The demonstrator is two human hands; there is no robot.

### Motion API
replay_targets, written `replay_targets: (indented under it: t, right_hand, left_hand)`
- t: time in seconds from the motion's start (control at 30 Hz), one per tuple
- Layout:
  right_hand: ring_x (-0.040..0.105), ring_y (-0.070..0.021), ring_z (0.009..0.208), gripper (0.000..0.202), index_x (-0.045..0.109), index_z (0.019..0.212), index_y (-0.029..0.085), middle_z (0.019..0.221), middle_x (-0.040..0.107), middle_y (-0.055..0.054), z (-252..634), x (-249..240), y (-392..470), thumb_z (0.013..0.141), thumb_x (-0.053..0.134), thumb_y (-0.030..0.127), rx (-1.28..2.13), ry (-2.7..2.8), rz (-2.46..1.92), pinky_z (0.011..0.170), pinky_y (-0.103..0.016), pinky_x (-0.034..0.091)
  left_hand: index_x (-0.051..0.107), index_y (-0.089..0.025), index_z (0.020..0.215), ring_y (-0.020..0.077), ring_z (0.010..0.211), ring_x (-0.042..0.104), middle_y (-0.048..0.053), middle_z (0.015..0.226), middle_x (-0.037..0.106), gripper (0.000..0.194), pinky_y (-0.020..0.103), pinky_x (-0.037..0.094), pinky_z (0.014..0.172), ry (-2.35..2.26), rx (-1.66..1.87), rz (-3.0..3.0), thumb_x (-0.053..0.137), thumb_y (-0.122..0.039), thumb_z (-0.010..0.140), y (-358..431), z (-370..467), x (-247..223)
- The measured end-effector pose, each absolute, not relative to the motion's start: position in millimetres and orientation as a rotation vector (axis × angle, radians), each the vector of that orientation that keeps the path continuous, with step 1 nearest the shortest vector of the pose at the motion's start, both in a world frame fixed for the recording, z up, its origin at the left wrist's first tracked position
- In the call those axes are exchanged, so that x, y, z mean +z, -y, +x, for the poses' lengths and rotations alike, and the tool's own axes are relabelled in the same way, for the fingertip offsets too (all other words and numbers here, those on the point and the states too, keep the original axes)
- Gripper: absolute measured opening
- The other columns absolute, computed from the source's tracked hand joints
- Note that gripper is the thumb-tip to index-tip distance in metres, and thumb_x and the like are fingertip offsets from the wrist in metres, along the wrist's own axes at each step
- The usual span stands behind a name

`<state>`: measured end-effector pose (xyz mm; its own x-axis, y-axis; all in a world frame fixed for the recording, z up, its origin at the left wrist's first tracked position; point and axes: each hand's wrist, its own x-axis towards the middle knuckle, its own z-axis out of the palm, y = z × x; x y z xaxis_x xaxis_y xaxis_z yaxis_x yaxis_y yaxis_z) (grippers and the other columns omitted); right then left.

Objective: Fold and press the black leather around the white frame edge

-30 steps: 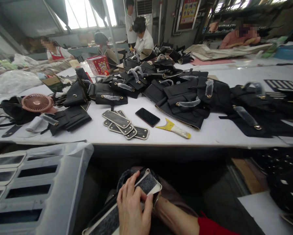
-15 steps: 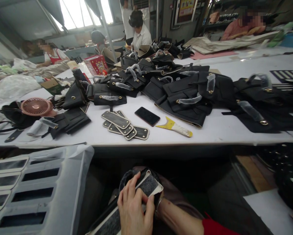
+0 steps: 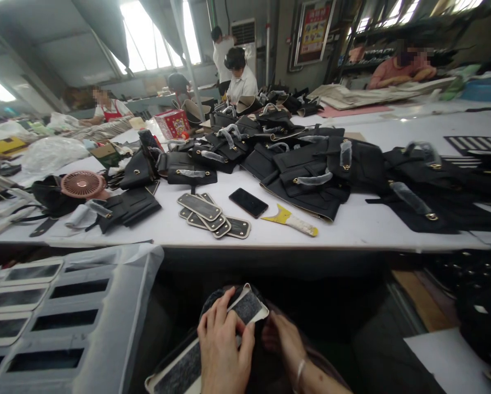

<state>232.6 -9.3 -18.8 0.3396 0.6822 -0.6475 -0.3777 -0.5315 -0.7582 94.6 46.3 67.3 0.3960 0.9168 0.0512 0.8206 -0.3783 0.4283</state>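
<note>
A long dark-grey panel with a cream border [image 3: 179,368] lies slantwise across my lap, its far corner raised. My left hand [image 3: 224,342] grips it across the middle, fingers on the far side and thumb towards the near edge. Just right of the far corner is my right hand [image 3: 288,342], its fingers curled in shadow. Whatever they may pinch there is hidden. Beyond my lap, on the white table, lie a small stack of cream-edged dark strips [image 3: 204,210] with metal studs, a black phone [image 3: 248,202] and a yellow-and-white scraper-like tool [image 3: 291,220].
Black bags [image 3: 311,169] with wrapped handles heap across the table [image 3: 179,241]. A pink fan [image 3: 83,185] stands at left. Below it, a translucent slotted crate [image 3: 117,306] holds cream-edged panels [image 3: 15,298]. Studded black items [image 3: 479,306] are at right. Several people work beyond.
My right hand has come out from behind the panel's far corner and now shows to its right. The left hand keeps its hold. The camera view has shifted slightly.
</note>
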Motion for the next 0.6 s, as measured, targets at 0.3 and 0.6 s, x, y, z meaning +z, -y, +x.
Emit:
replay_targets:
  t: [0.3,0.6]
  right_hand:
    - [0.059,-0.0196,0.121,0.041,0.055,0.133,0.015,0.126,0.065,-0.010,259,34,58,0.095,0.043,0.012,0.091,1.815,-1.447,0.100,-0.025,0.050]
    - [0.054,-0.0263,0.124,0.041,0.064,0.122,0.010,0.120,0.068,-0.009,243,29,37,0.089,0.040,0.005,-0.473,2.040,-1.510,0.103,-0.036,0.041]
  left_hand:
    - [0.063,-0.022,0.080,0.0295,0.128,0.048,0.008,0.143,0.053,0.025,0.061,0.038,0.101,-1.431,0.394,2.354,0.043,-0.027,0.093,-43,90,72]
    - [0.064,-0.023,0.086,0.0298,0.125,0.053,0.008,0.142,0.055,0.022,0.061,0.045,0.097,-1.396,0.438,2.498,0.044,-0.027,0.093,-44,85,61]
